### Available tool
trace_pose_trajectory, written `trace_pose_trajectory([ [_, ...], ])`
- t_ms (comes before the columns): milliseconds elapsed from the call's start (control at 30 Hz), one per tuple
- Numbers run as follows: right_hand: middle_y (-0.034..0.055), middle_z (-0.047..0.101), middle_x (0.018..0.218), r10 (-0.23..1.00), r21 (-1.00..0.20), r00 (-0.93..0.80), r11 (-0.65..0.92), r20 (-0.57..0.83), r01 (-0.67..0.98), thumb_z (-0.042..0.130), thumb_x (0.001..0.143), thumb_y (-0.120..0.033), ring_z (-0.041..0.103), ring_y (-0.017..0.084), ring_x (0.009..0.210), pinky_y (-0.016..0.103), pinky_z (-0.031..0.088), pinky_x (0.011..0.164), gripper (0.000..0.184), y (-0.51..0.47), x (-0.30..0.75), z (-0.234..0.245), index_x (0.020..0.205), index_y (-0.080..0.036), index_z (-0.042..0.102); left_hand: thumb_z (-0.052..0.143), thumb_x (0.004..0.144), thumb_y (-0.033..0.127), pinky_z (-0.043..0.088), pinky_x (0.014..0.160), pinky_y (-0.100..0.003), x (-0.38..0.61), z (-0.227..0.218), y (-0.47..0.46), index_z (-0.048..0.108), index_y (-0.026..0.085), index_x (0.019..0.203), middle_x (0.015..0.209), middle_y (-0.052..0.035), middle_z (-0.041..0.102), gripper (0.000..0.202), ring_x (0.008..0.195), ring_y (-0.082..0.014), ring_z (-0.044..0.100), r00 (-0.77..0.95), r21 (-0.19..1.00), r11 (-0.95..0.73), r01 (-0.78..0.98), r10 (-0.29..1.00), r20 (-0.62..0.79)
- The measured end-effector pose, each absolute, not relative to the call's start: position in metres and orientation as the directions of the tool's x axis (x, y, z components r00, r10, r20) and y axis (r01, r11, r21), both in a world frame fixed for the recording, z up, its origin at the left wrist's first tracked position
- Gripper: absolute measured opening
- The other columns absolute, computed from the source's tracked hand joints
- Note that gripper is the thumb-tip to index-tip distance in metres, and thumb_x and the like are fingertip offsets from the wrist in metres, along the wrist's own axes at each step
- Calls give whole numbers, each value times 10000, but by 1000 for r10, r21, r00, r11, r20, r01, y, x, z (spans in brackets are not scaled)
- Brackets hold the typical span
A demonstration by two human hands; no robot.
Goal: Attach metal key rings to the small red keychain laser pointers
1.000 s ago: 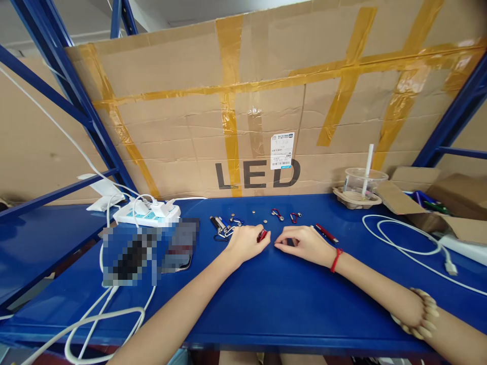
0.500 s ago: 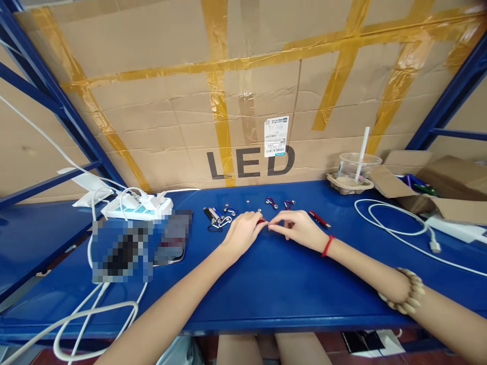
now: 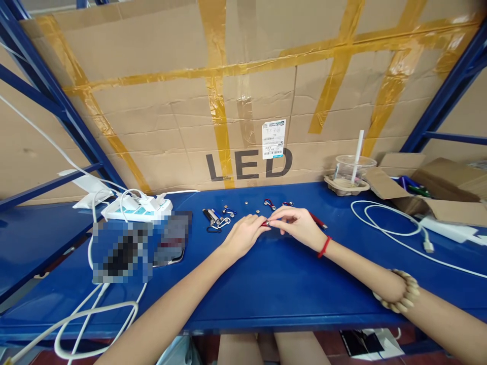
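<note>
My left hand [image 3: 243, 235] is closed around a small red flashlight [image 3: 265, 223], most of it hidden by the fingers. At its silver right end, my right hand [image 3: 299, 226] pinches with thumb and forefinger; any small part between them is too tiny to make out. Beyond the left hand lie several slim flashlights [image 3: 211, 217] in black, silver and blue, with a silver carabiner [image 3: 225, 222] and a blue clip [image 3: 230, 211]. Small round discs [image 3: 257, 211], like button cells, are scattered near a red clip [image 3: 270, 204]. Another red flashlight [image 3: 318, 221] lies partly behind the right hand.
To the left are a white power strip [image 3: 160, 208], a phone [image 3: 173, 238] and looping white cables [image 3: 133, 306]. At right stand a plastic cup [image 3: 352, 167] with a straw, an open carton [image 3: 454, 208] and a white cable [image 3: 380, 230]. Taped cardboard [image 3: 152, 126] backs the blue table [image 3: 243, 299].
My right hand has moved slightly left, bringing its pinched fingertips against the end of the red flashlight. The left hand stays almost in place. The view has shifted a little.
</note>
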State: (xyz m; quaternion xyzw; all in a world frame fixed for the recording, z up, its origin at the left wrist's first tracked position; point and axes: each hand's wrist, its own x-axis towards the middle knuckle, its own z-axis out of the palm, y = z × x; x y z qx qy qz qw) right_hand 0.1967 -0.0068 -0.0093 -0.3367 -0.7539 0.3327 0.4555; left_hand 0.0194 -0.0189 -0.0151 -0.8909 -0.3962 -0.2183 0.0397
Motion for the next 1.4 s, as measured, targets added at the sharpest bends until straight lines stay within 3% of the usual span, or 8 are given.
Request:
trace_pose_trajectory([
  [233,22,589,657,887,-919,-363,361,286,158,712,591,-364,485,60,411,189,375,367,249,-3,199,-7,625,-132,625,351,900,247,430,799,-295,20,-10,-29,425,180,1081,1028,-42,582,208,902,-161,540,556,264,-694,669,704,442],
  [433,-22,521,481,910,-907,-344,329,230,263,698,615,-374,457,65,385,175,343,355,258,-3,200,-8,673,-138,611,317,907,231,452,773,-276,21,-13,-27,470,172,1038,946,-40,609,209,855,-151,570,554,225,-720,656,662,504],
  [500,-25,517,472,912,-890,-323,352,255,291,686,634,-379,453,65,373,178,350,355,259,-3,199,-10,703,-140,613,312,906,230,461,760,-275,21,-14,-25,483,168,1028,924,-42,616,219,823,-149,579,543,202,-712,673,660,519],
  [600,22,601,672,875,-848,-303,458,377,267,663,666,-391,485,61,394,192,386,369,257,-3,198,-12,738,-147,629,301,908,244,466,776,-280,21,-17,-23,493,178,1037,956,-47,620,240,869,-157,585,500,208,-683,700,677,540],
  [700,47,603,822,805,-776,-326,580,496,250,649,695,-373,504,57,420,209,432,404,227,-3,200,-13,774,-160,664,296,909,260,462,803,-279,21,-19,-23,497,193,1048,1006,-45,617,254,939,-161,575,464,244,-661,710,699,544],
  [833,44,593,865,717,-665,-370,692,590,281,650,709,-338,497,49,432,227,470,460,187,-3,203,-11,807,-184,687,289,911,263,456,795,-261,21,-18,-25,499,210,1049,1025,-24,612,256,939,-150,574,450,326,-637,698,745,493],
  [1167,31,541,758,726,-759,-520,618,450,205,611,718,-425,491,62,437,235,454,432,261,-9,205,-5,636,-188,682,268,916,292,421,650,-241,19,-9,-38,457,226,969,899,1,608,207,807,-154,588,546,422,-609,672,792,274],
  [1400,23,514,634,736,-721,-490,638,467,272,636,703,-404,428,82,477,232,357,427,261,-10,205,-8,593,-168,651,303,905,262,427,620,-246,22,-13,-40,384,211,864,964,-12,608,104,826,-172,599,528,443,-593,672,804,275],
])
